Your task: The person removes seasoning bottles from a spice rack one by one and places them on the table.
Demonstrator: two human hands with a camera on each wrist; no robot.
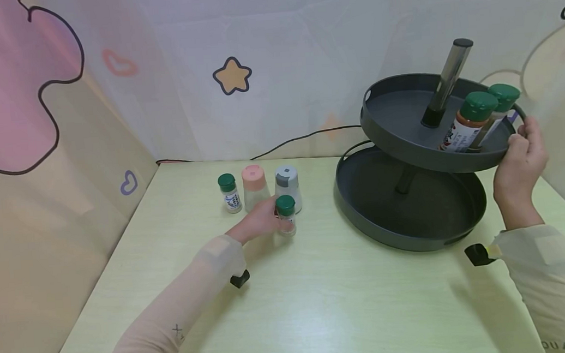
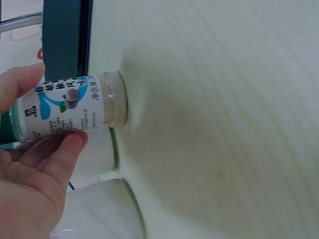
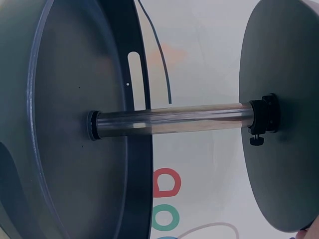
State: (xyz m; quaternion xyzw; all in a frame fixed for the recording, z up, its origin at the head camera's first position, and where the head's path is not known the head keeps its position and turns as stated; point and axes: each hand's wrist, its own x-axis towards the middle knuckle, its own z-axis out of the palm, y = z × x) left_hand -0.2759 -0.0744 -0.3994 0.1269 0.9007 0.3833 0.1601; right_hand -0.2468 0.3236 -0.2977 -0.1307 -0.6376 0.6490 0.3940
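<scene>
A small spice jar point(image 1: 287, 225) with a green cap is pinched between the thumb and fingers of my left hand point(image 1: 257, 220). Its printed label point(image 2: 70, 107) faces the left wrist camera; its base is at or just above the tabletop, I cannot tell which. On the right, my right hand point(image 1: 520, 168) grips the rim of the upper tray point(image 1: 423, 153) of a dark two-tier stand. That tray carries two green-capped jars, a reddish one point(image 1: 468, 122) and another point(image 1: 503, 98) partly behind it. Only a fingertip of this hand enters the right wrist view.
Beyond my left hand stand another green-capped jar point(image 1: 229, 194), a pink-topped shaker point(image 1: 254, 185) and a grey-topped shaker point(image 1: 288, 184). The stand's lower tray point(image 1: 373, 203) sits on the pale table point(image 1: 321, 305). A clear post point(image 3: 199, 118) joins both tiers. A thin cable point(image 1: 304, 136) runs behind.
</scene>
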